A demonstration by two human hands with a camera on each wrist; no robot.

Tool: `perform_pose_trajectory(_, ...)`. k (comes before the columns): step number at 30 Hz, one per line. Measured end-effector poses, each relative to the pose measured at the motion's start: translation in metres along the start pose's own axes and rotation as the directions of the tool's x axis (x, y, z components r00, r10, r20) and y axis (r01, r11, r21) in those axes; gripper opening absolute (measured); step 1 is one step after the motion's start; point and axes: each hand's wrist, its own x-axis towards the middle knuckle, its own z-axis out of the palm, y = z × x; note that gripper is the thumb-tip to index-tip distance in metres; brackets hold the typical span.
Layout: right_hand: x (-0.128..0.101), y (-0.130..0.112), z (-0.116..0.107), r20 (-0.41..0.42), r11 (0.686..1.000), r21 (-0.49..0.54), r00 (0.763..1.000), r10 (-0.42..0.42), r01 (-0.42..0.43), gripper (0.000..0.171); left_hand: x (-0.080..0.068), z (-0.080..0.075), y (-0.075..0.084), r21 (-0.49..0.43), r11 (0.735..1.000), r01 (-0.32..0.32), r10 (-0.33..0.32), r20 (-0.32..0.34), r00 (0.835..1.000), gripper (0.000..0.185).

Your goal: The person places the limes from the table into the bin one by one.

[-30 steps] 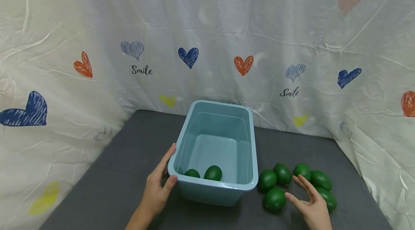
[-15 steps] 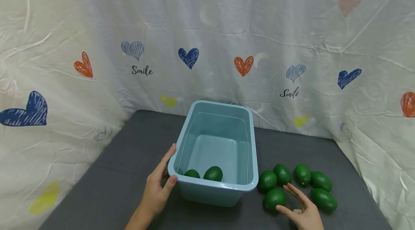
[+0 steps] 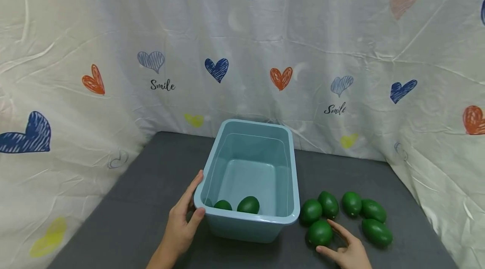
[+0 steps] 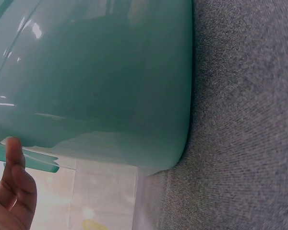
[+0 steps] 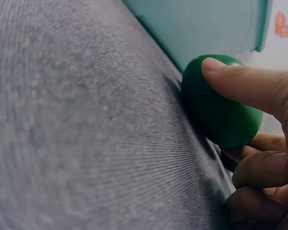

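Note:
A light blue plastic bin [image 3: 293,176] stands on the grey table, with two green egg-shaped fruits [image 3: 248,204] inside by its near wall. My left hand [image 3: 182,225] grips the bin's near-left corner, thumb at the rim [image 4: 14,153] and fingers along the side wall [image 4: 96,72]. Several more green fruits [image 3: 352,203] lie in a cluster to the right of the bin. My right hand [image 3: 348,250] holds the nearest one [image 3: 319,233], which still lies on the table. The thumb [image 5: 249,84] is on this fruit [image 5: 216,115], and the fingers curl behind it.
The grey felt table top [image 3: 151,185] is enclosed at the back and both sides by a white sheet printed with hearts [image 3: 280,77]. Bare table lies left of the bin and in front of it.
My right hand has drawn back from the middle of the cluster to the nearest fruit, and thumb and fingers have closed round it. The left hand and bin have stayed put.

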Motion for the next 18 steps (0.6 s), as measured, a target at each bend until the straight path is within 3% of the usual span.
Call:
perform_pose_trajectory(10, -0.0014, -0.0073, 0.0060, -0.053, 0.994, -0.106, 0.999, -0.004, -0.002, 0.099, -0.0003, -0.0004, -0.0014, 0.004, 1.000, -0.021, 0.021, -0.006, 1.000, 0.073)
perform_pose_trajectory(18, -0.0018, -0.0060, 0.0051, -0.065, 0.994, -0.110, 0.998, -0.017, 0.009, 0.095, 0.0003, 0.0002, -0.0003, 0.017, 1.000, -0.015, 0.015, -0.002, 1.000, 0.073)
